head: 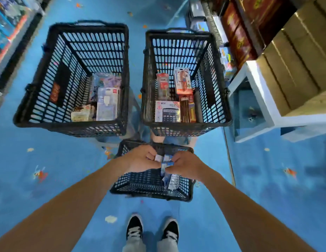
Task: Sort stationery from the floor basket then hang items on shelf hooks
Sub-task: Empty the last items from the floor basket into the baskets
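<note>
With both hands pinched shut on small blue-and-white packets (165, 161) above the near basket (140, 186), left hand (140, 160) and right hand (184, 166) look to be separating them for the sorted baskets at eleven o'clock (49, 113) and one o'clock (220, 110).

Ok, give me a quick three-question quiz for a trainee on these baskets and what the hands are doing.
1. True or false: both hands grip the blue-and-white packets over the small black plastic basket nearest the shoes.
2. Which large black plastic basket holds the boxed calculator: A) the left basket, B) the right basket?
3. Fill in: the floor under the baskets is coloured ____.

Key: 1 true, the left hand and right hand both pinch them; 2 B; 3 blue.
</note>
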Demonstrator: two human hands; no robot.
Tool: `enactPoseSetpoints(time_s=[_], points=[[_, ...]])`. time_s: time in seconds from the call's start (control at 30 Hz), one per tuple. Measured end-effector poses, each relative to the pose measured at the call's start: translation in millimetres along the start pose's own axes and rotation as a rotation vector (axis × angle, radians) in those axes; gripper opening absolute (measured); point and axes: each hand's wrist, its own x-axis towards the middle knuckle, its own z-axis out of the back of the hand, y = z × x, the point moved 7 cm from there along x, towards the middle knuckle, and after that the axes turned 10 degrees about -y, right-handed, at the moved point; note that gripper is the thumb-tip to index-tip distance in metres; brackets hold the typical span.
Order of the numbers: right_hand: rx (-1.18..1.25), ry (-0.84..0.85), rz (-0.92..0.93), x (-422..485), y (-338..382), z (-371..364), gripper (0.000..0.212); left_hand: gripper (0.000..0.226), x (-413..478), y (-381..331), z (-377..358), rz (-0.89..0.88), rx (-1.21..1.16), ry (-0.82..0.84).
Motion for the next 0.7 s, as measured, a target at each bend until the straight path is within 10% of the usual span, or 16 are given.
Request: enactPoseSetpoints(time_s=[0.37, 0.53, 0.7], points=[[0.025, -0.141, -0.322, 95.4, -212.4, -177.3, 0.04, 0.08, 149.3, 172.9, -162.3, 0.051, 0.245, -0.006], [0.045, -0.216, -0.341, 163.0, -268.4, -236.2, 0.05, 0.042, 226.9, 222.4, -205.8, 0.026, 0.23, -0.033], [0.024, -0.234, -0.4, 240.5, -320.5, -271.5, 0.067, 0.05, 303.6, 259.8, -251.3, 0.019, 0.119, -0.031]])
